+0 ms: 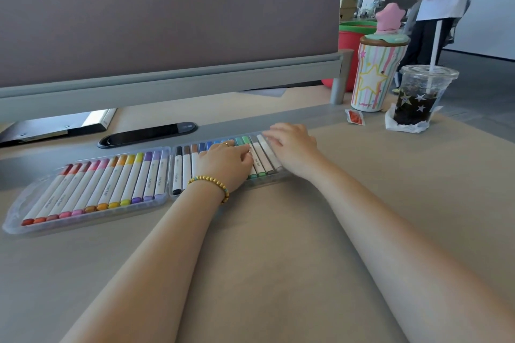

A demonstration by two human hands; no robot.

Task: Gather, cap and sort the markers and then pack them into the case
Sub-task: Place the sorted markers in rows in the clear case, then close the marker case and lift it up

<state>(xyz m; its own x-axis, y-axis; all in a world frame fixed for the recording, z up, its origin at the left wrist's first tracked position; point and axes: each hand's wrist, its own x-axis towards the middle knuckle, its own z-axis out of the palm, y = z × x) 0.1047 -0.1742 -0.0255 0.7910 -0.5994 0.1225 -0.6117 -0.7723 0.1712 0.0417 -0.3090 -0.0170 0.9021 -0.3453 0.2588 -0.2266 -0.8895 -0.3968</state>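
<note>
Both hands rest on the right half of a clear plastic marker case (16, 220) lying open at the frame's centre left. Left hand (227, 166), with a beaded bracelet (214, 184) at the wrist, has fingers curled onto the white-barrelled markers (260, 161); whether it pinches one cannot be told. Right hand (292, 147) lies flat, fingers relaxed, over the rightmost markers. Further right stand a striped tumbler (372, 78) and a clear iced-drink cup (418, 100).
</note>
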